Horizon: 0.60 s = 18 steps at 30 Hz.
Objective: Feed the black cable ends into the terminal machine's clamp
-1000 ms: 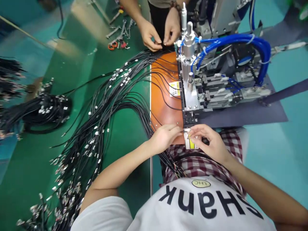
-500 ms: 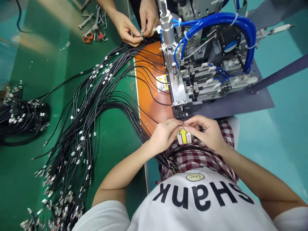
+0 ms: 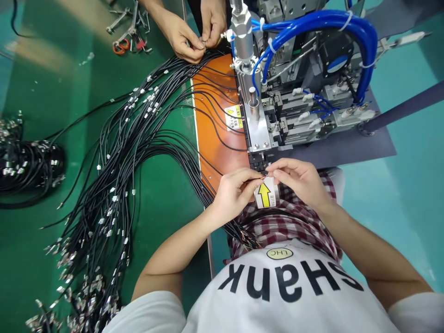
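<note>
My left hand pinches the end of a black cable over the front corner of the orange plate. Thin, reddish wire ends poke out past its fingertips. Facing it, my right hand is closed in a pinch at these wire ends; its fingertips partly hide them. Just below the fingers sits a white label with a yellow arrow. The machine's black guide block is right beyond my fingertips. Several more cables with bared coloured wires lie by my lap.
A metal machine with blue air hoses stands ahead. Bundled black cables spread over the green table; a coil lies far left. Another person's hands work at the back, near wrenches and orange-handled scissors.
My right hand has shifted slightly up and away from the left fingertips, so the thin wires show between them. The left hand stays nearly in place. The view has tilted slightly.
</note>
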Each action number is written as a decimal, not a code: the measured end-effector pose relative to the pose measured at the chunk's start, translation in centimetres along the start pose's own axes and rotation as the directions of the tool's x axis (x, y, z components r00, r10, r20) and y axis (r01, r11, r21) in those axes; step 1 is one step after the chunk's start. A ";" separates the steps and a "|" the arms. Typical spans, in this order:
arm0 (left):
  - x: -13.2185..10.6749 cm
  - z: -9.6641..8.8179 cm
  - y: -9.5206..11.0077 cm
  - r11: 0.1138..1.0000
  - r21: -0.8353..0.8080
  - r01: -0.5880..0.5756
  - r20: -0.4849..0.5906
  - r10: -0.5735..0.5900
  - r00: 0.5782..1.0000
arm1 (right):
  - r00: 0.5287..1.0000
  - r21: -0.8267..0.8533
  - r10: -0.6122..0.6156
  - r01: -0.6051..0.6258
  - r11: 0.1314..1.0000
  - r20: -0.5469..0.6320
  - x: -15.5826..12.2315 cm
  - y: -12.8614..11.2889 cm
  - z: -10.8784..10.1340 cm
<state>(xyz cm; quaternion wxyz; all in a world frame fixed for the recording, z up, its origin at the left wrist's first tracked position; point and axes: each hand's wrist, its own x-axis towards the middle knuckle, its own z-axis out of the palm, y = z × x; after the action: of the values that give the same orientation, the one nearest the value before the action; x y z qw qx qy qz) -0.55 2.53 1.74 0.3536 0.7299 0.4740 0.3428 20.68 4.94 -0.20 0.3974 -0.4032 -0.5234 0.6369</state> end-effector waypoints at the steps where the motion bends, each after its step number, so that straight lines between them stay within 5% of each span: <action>1: 0.0 0.1 -0.1 0.996 0.070 -0.054 -0.055 0.058 0.997 | 1.000 -0.008 0.003 -0.003 1.000 -0.029 -0.2 -0.1 0.0; 7: -0.2 1.0 -0.4 0.806 0.525 -0.274 -0.112 0.384 0.916 | 0.995 0.087 0.094 -0.090 0.992 -0.043 -0.8 -0.1 0.4; 13: 0.0 1.6 -0.2 0.897 0.387 -0.212 -0.122 0.278 0.953 | 0.994 0.124 0.097 -0.090 0.988 -0.058 -0.3 0.9 1.2; 16: -0.1 1.8 -0.2 0.969 0.213 -0.123 -0.162 0.159 0.974 | 0.977 -0.172 -0.123 0.093 0.981 -0.173 -1.0 1.6 1.8; 18: -0.1 2.0 -0.3 0.989 0.136 -0.058 -0.185 0.083 0.979 | 0.910 -0.477 -0.379 0.261 0.839 -0.170 -1.5 2.3 1.9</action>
<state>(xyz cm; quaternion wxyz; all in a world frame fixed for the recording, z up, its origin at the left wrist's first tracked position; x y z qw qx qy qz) 0.95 2.16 0.43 0.2458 0.7316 0.5009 0.3918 19.24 2.55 -2.05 0.4610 -0.4679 -0.6588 0.3667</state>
